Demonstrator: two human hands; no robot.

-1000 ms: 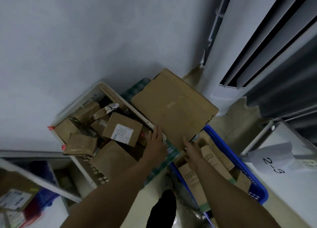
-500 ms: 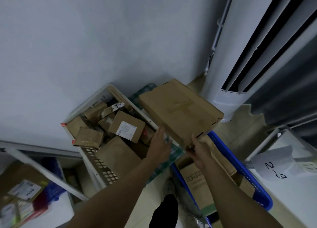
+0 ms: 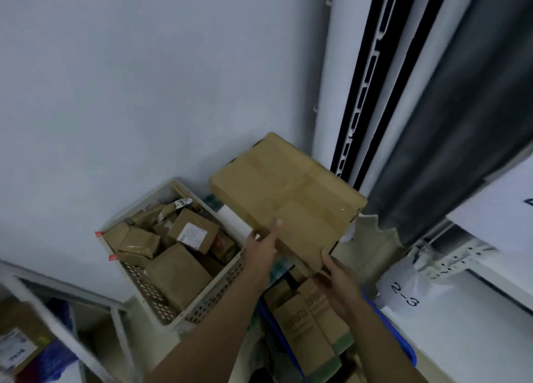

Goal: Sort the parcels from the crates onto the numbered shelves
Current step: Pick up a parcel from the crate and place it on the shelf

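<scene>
Gripping the large cardboard parcel (image 3: 288, 201) by its near edge, the left hand (image 3: 261, 251) and right hand (image 3: 336, 281) are holding it flat above the crates — likely to read it — the white crate (image 3: 184, 313) lying below.

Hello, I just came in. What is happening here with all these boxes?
A person is sorting parcels. Both hands hold one large flat brown cardboard box up in the air: the left hand grips its near left edge and the right hand its near right corner. Below stand a white perforated plastic crate full of small brown parcels and a blue plastic crate with taller cartons. A white shelf on the right bears a paper label reading 2-3. The box is on no shelf yet.
</scene>
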